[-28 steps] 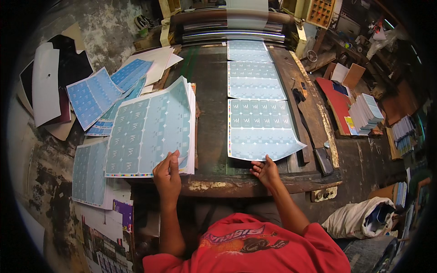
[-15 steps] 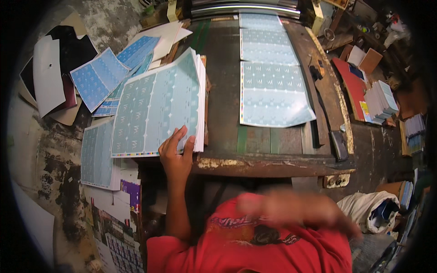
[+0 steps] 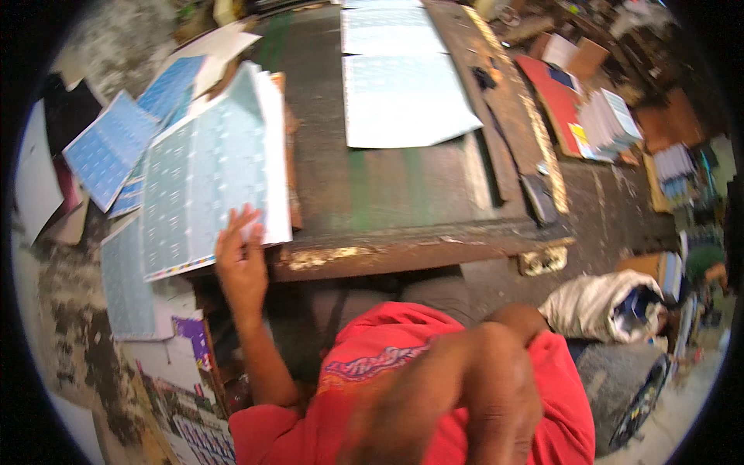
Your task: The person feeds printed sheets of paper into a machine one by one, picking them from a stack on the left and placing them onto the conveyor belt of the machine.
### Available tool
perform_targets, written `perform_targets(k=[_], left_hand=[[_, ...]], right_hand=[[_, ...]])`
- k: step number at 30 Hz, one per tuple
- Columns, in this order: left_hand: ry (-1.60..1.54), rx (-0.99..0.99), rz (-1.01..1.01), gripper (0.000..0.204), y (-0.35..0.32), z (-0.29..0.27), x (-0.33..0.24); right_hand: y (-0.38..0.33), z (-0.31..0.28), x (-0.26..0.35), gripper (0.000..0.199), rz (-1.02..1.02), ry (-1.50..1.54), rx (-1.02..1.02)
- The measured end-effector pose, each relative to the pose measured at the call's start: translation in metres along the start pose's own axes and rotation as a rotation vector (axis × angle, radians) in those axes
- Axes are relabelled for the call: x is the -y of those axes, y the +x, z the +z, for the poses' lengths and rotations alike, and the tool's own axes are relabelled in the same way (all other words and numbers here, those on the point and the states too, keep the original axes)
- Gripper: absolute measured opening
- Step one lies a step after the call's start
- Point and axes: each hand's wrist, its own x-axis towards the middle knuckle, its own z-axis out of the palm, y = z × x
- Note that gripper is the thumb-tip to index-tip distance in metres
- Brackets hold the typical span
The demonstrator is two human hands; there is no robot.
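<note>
My left hand (image 3: 242,236) rests at the near right corner of a thick stack of light teal printed sheets (image 3: 198,182). Its fingers are extended over the top sheet, with the thumb apart. The stack lies on the left side of a worn wooden table (image 3: 372,186), and its upper edge curls up. My right hand (image 3: 434,387) is raised close to the camera in front of my red shirt. It is large and blurred, and its fingers cannot be made out. Several matching teal sheets (image 3: 399,93) lie in a row down the table's middle.
Loose blue sheets (image 3: 112,147) and white board (image 3: 225,54) lie beyond the stack. Another teal stack (image 3: 128,279) sits lower left. On the right are a dark block (image 3: 537,200) at the table's edge, paper bundles (image 3: 611,120) and a white sack (image 3: 597,306).
The view has shifted, so the table appears farther left and higher. My right arm has risen from across my chest toward the camera. My left hand stays on the stack.
</note>
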Motion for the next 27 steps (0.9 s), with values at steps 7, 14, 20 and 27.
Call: perform_targets(k=[7, 14, 20, 27], left_hand=[[-0.928, -0.442, -0.358, 0.035, 0.016, -0.012, 0.022], [-0.175, 0.157, 0.269, 0.023, -0.011, -0.024, -0.03], [0.022, 0.486, 0.533, 0.034, -0.027, -0.016, -0.057], [0.272, 0.11, 0.317, 0.054, 0.001, -0.014, -0.006]], right_hand=[[-0.004, -0.048, -0.003, 0.028, 0.191, -0.079, 0.098], [-0.052, -0.147, 0.005, 0.026, 0.684, -0.451, -0.754], [-0.107, -0.188, 0.017, 0.032, 0.757, -0.392, -0.981], [-0.201, -0.215, -0.002, 0.033, 0.637, -0.338, -1.304]])
